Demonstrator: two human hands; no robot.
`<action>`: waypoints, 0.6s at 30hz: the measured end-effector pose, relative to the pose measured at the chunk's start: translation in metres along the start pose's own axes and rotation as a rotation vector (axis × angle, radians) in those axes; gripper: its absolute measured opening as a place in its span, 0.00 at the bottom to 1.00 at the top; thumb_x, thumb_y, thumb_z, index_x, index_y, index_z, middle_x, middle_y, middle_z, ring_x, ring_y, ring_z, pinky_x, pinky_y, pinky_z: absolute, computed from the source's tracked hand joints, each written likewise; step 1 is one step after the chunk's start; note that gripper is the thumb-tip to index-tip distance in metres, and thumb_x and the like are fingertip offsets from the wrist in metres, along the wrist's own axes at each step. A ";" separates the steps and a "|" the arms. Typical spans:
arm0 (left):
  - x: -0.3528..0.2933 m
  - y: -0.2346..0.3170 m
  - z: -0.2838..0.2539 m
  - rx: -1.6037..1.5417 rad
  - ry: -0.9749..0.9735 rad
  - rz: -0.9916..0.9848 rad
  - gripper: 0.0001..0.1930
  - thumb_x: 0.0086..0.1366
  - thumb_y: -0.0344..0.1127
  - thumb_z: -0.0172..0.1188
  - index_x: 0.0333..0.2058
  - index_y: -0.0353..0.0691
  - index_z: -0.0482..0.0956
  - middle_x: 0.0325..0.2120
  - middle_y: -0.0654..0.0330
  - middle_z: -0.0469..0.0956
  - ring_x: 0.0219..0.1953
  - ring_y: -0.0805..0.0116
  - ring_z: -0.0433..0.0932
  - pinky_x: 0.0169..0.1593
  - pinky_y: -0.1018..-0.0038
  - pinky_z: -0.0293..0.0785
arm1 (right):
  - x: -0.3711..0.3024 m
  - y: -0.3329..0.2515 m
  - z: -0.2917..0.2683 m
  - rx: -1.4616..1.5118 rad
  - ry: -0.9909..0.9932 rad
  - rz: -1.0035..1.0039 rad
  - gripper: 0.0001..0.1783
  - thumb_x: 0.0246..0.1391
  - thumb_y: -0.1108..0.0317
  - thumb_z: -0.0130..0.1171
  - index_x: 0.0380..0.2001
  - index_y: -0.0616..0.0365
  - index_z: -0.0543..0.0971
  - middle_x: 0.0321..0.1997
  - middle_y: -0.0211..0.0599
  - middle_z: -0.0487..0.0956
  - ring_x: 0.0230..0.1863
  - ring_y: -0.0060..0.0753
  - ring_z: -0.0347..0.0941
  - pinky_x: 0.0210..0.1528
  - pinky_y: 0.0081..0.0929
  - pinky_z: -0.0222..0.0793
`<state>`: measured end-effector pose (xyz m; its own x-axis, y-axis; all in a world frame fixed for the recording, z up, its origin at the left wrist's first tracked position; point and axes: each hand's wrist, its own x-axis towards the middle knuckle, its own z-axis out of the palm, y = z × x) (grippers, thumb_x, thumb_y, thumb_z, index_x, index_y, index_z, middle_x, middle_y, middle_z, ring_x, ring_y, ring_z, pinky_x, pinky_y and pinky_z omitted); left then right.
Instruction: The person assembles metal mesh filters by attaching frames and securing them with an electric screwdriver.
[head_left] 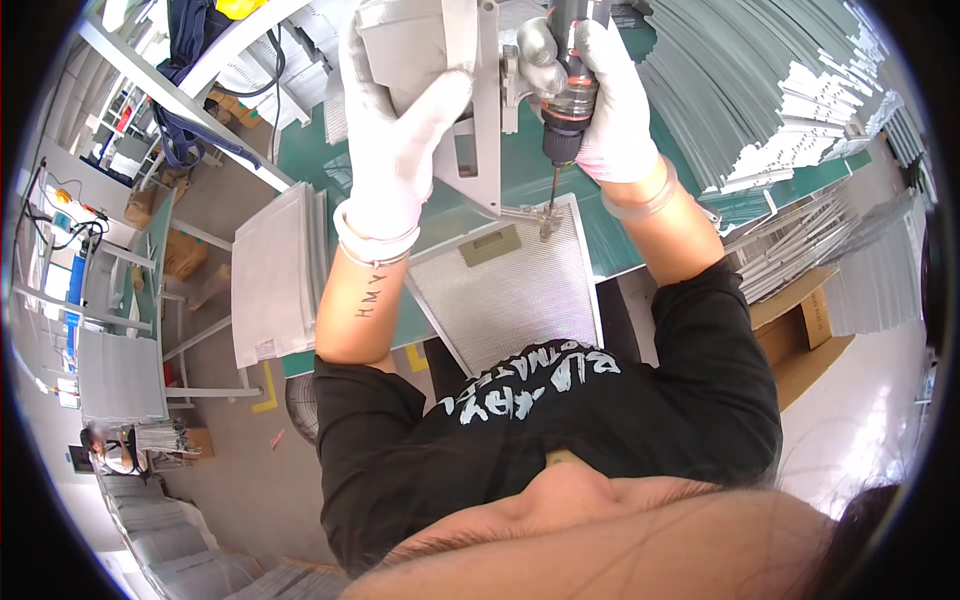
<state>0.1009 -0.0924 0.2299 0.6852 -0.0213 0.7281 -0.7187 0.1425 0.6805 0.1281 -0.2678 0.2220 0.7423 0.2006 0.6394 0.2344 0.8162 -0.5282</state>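
My left hand (410, 140), in a white glove, is closed around a light grey box-shaped part (415, 50). Beside that part runs a long grey slotted bracket (486, 110), its pointed end down over a mesh panel (520, 300). The panel has a pale frame and a small olive-grey recessed plate. It lies across the table's near edge, toward my body. In the white-gloved right hand (615, 110) is a black power screwdriver (570, 105) with orange-red bands. Its long thin bit points down at a small metal fitting (547, 222) on the panel; contact is unclear.
The green-topped table (300, 150) carries a large stack of grey strips (750, 90) on the right. White panels (280, 270) stand at its left edge. A cardboard box (805, 335) sits low at the right. White frame bars (190, 100) cross the upper left; a person (115, 450) is far left.
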 end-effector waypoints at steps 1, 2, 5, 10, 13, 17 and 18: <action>-0.003 -0.002 0.005 0.020 0.021 0.013 0.36 0.60 0.29 0.58 0.67 0.37 0.56 0.56 0.57 0.71 0.57 0.67 0.71 0.61 0.70 0.65 | 0.002 -0.003 -0.003 0.000 0.002 -0.003 0.16 0.61 0.59 0.58 0.48 0.53 0.70 0.33 0.35 0.76 0.29 0.26 0.71 0.31 0.22 0.67; -0.005 -0.005 0.007 0.039 0.042 0.026 0.36 0.60 0.29 0.57 0.67 0.37 0.56 0.56 0.57 0.71 0.56 0.67 0.72 0.61 0.70 0.65 | 0.007 -0.005 -0.007 -0.020 0.007 -0.025 0.17 0.61 0.59 0.58 0.48 0.54 0.70 0.34 0.36 0.76 0.30 0.26 0.72 0.32 0.22 0.68; -0.008 -0.017 -0.016 0.030 0.003 -0.059 0.37 0.59 0.27 0.57 0.67 0.38 0.56 0.57 0.58 0.70 0.57 0.67 0.71 0.61 0.70 0.65 | 0.004 -0.001 -0.011 -0.037 -0.013 -0.049 0.14 0.63 0.60 0.54 0.48 0.55 0.70 0.35 0.35 0.77 0.31 0.25 0.72 0.35 0.22 0.70; -0.004 -0.010 -0.005 -0.065 0.071 -0.089 0.37 0.58 0.26 0.57 0.67 0.39 0.56 0.59 0.58 0.68 0.58 0.67 0.70 0.61 0.70 0.64 | -0.005 0.001 0.002 -0.226 -0.041 -0.053 0.16 0.65 0.53 0.48 0.43 0.55 0.68 0.31 0.31 0.70 0.28 0.21 0.64 0.27 0.20 0.61; -0.013 -0.002 0.014 -0.002 0.098 0.019 0.34 0.62 0.27 0.56 0.66 0.37 0.57 0.56 0.58 0.70 0.55 0.68 0.72 0.59 0.72 0.67 | 0.012 -0.016 -0.016 -0.244 -0.097 -0.006 0.13 0.65 0.60 0.53 0.46 0.56 0.70 0.36 0.33 0.78 0.34 0.21 0.74 0.35 0.20 0.72; 0.009 0.004 -0.005 0.017 0.000 0.021 0.35 0.63 0.28 0.56 0.68 0.37 0.54 0.55 0.58 0.71 0.55 0.67 0.72 0.59 0.71 0.68 | -0.021 0.019 0.010 -0.147 0.128 -0.088 0.22 0.62 0.46 0.51 0.41 0.55 0.69 0.29 0.29 0.70 0.26 0.19 0.64 0.26 0.20 0.60; 0.008 0.002 -0.004 0.016 0.002 0.023 0.35 0.63 0.28 0.56 0.68 0.37 0.54 0.55 0.58 0.71 0.55 0.67 0.72 0.59 0.71 0.68 | -0.022 0.017 0.003 -0.134 0.010 -0.020 0.24 0.60 0.43 0.54 0.37 0.55 0.71 0.26 0.26 0.69 0.23 0.18 0.63 0.26 0.20 0.61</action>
<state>0.1052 -0.0879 0.2368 0.6683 -0.0166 0.7437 -0.7363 0.1275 0.6645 0.1140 -0.2562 0.2009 0.7425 0.1788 0.6456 0.3309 0.7400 -0.5855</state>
